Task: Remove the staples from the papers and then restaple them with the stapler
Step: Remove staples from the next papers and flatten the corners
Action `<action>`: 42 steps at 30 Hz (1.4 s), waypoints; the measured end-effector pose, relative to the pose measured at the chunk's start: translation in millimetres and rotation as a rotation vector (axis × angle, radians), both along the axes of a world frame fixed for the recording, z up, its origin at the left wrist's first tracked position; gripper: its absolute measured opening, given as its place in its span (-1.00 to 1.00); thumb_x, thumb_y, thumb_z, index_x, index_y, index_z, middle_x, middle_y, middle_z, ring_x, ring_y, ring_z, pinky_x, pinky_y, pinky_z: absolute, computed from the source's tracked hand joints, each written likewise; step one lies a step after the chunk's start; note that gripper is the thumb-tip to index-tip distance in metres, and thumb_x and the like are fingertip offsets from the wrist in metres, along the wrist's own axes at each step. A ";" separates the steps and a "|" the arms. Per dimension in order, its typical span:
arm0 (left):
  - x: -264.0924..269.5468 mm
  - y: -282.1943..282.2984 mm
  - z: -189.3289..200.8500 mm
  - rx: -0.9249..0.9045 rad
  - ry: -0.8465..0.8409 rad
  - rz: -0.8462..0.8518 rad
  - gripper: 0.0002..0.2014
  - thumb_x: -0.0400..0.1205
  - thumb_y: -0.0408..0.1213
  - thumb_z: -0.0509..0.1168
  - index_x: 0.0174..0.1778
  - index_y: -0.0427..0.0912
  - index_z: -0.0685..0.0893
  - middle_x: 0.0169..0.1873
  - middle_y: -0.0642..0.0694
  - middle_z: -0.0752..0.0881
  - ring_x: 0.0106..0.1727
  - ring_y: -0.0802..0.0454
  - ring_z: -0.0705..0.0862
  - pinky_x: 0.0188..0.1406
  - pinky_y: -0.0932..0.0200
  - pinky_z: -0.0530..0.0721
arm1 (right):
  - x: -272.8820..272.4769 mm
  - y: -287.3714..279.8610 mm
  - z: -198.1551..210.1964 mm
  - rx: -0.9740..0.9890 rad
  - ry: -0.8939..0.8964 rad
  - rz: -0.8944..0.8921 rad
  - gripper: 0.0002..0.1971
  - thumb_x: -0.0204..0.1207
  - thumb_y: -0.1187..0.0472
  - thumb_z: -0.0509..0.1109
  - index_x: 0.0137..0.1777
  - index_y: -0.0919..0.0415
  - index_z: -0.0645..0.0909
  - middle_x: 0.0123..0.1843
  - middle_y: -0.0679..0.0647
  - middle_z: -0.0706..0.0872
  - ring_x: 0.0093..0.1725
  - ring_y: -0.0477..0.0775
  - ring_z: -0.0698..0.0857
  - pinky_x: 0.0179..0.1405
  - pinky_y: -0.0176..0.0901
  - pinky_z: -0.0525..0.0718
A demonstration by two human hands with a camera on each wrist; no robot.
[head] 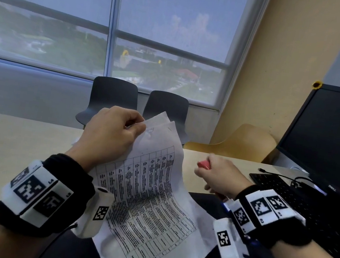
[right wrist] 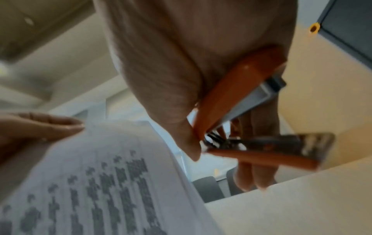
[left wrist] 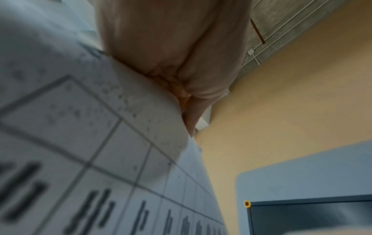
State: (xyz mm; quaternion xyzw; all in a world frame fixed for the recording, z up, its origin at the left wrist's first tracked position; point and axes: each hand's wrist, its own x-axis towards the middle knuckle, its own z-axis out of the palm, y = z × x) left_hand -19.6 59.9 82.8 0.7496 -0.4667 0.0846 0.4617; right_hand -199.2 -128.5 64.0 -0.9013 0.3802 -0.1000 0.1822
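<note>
Printed papers point(head: 152, 183) with a table of text hang from my left hand point(head: 111, 133), which pinches their top corner above the table; the sheets fan apart at that corner. In the left wrist view the papers point(left wrist: 80, 143) fill the lower left under the curled fingers point(left wrist: 171, 63). My right hand point(head: 219, 175) grips a red-orange stapler point(head: 204, 164) to the right of the papers, low over the table. The right wrist view shows the stapler point(right wrist: 241, 98) swung wide apart, its metal base point(right wrist: 281, 143) hinged away from the top, beside the papers point(right wrist: 100, 182).
A beige table point(head: 8, 150) lies under both hands. An open black laptop point(head: 324, 161) with a cable stands at the right. Two dark chairs point(head: 112, 99) and a tan chair point(head: 239, 143) sit behind the table before a large window.
</note>
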 end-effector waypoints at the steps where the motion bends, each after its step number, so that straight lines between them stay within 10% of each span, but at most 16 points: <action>1: 1.5 0.5 0.0 0.002 0.000 -0.014 -0.84 0.67 -0.13 0.36 -0.21 0.04 0.78 -0.41 0.16 0.71 -0.23 -0.01 0.66 -0.02 -0.15 0.73 | -4.3 -4.1 -5.2 -0.047 0.110 -0.011 -0.74 0.66 0.04 0.30 0.10 0.26 0.58 0.02 0.12 0.73 0.01 0.16 0.77 0.07 0.03 0.73; 10: 7.4 0.8 -2.6 0.014 -0.080 -0.054 -0.85 0.68 -0.15 0.35 -0.19 0.03 0.76 -0.39 0.19 0.70 -0.24 0.03 0.66 -0.05 -0.16 0.73 | -16.6 -16.8 -42.6 -0.142 0.587 -0.022 -0.80 0.53 0.02 0.42 -0.10 0.16 0.69 -0.06 0.09 0.78 0.02 0.15 0.76 -0.17 -0.19 0.61; 19: -0.1 -1.7 -3.9 -0.011 -0.127 -0.085 -0.76 0.59 0.01 0.26 -0.15 0.00 0.79 -0.32 0.13 0.77 -0.19 0.00 0.73 -0.09 -0.17 0.72 | 20.9 48.4 18.4 -0.450 -0.606 0.452 -0.90 0.62 0.10 0.40 -0.08 0.11 0.64 -0.22 -0.09 0.69 -0.23 -0.08 0.68 -0.22 -0.07 0.71; 34: -0.4 -2.0 -5.9 -0.004 -0.172 -0.115 -0.72 0.56 0.07 0.23 -0.09 0.04 0.80 -0.27 0.19 0.79 -0.16 0.09 0.74 -0.11 -0.09 0.73 | 43.7 60.2 23.3 -0.585 -0.539 0.506 -0.91 0.59 0.10 0.38 -0.10 0.08 0.61 -0.14 -0.10 0.68 -0.23 -0.02 0.64 -0.23 0.03 0.67; 42: -13.5 -5.3 -8.5 0.057 -0.407 0.087 -0.56 0.45 0.27 0.21 -0.37 -0.08 0.60 -0.55 0.08 0.56 -0.43 -0.01 0.56 -0.48 0.10 0.45 | 48.8 66.3 27.4 -0.360 -0.570 0.407 -0.92 0.51 0.10 0.43 -0.20 0.02 0.67 -0.27 -0.12 0.73 -0.22 -0.03 0.70 -0.14 0.07 0.69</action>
